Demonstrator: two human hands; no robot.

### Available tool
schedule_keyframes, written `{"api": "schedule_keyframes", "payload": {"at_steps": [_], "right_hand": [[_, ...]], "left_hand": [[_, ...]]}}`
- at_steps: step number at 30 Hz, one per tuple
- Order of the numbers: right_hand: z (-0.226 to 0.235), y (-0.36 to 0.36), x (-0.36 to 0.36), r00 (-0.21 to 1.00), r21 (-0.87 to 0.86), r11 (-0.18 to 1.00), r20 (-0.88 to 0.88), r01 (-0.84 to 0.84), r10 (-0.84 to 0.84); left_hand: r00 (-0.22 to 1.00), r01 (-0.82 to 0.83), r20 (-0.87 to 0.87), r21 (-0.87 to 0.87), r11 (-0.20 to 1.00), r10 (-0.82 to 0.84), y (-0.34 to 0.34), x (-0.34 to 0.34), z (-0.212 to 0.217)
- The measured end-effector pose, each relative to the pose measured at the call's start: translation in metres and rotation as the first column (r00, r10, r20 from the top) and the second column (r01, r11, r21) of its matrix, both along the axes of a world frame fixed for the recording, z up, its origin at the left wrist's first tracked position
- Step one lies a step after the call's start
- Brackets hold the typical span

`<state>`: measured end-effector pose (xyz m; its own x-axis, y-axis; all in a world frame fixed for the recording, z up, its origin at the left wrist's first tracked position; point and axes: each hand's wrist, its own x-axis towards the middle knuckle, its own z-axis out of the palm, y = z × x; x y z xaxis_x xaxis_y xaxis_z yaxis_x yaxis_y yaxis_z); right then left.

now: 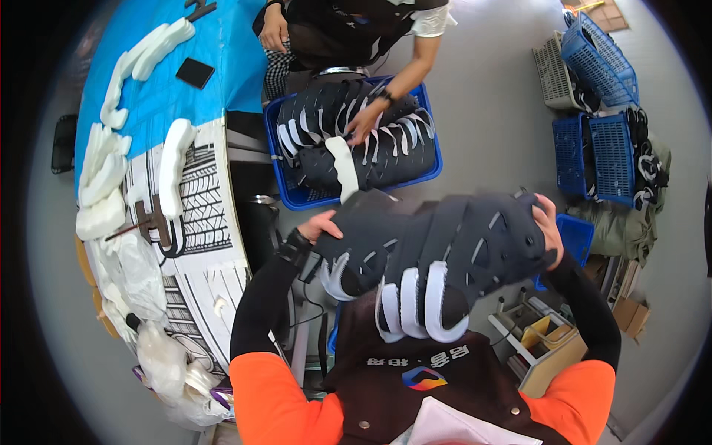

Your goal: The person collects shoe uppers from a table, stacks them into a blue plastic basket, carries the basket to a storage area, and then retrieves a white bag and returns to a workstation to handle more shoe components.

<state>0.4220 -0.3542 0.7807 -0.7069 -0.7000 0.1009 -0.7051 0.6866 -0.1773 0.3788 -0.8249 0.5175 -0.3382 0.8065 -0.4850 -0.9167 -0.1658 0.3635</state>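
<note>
In front of my chest I hold up a long nested stack of dark grey shoe uppers (423, 245), with pale grey loops curling out along its lower side. My left hand (321, 225) is closed on the stack's left end. Around the right end wrap the fingers of my right hand (547, 226). Just beyond is a blue crate (438, 152) packed with rows of similar dark pieces (400, 157). A white wavy foam strip (343, 167) lies across its near edge, partly hidden by my stack. A co-worker's hand (365, 122) reaches into the crate beside the strip.
At left, a table (222, 259) with blue and patterned coverings carries white foam pieces (176, 167), a black phone (195, 73) and clear plastic bags (137, 278). Blue baskets (612, 159) stand at far right. A small cabinet (552, 356) is near my right elbow.
</note>
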Motion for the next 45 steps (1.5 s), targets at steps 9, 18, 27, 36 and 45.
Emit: {"api": "schedule_keyframes", "payload": {"at_steps": [9,18,27,36,45], "right_hand": [[-0.136,0.041,-0.138,0.981,-0.309,0.947,-0.191,-0.087,0.028],[-0.233,0.145,-0.233,0.987,-0.336,0.933,0.045,-0.129,0.152],[-0.45,0.253,-0.473,0.915,0.137,0.934,-0.198,-0.33,0.352],[-0.545,0.243,-0.477,0.939,0.155,0.937,-0.094,-0.314,0.33],[-0.47,0.213,-0.447,0.685,-0.349,0.653,0.626,0.672,-0.371]], "left_hand": [[0.973,-0.167,-0.201,-0.293,0.941,0.11,0.002,-0.092,0.058],[0.976,-0.214,-0.054,-0.419,0.882,0.211,0.097,-0.117,-0.003],[0.817,-0.495,-0.575,-0.672,0.55,0.033,0.22,-0.35,-0.109],[0.682,-0.67,-0.51,-0.723,-0.168,-0.525,0.233,-0.318,-0.159],[0.789,-0.543,-0.308,-0.754,-0.37,-0.531,0.299,-0.353,-0.169]]}}
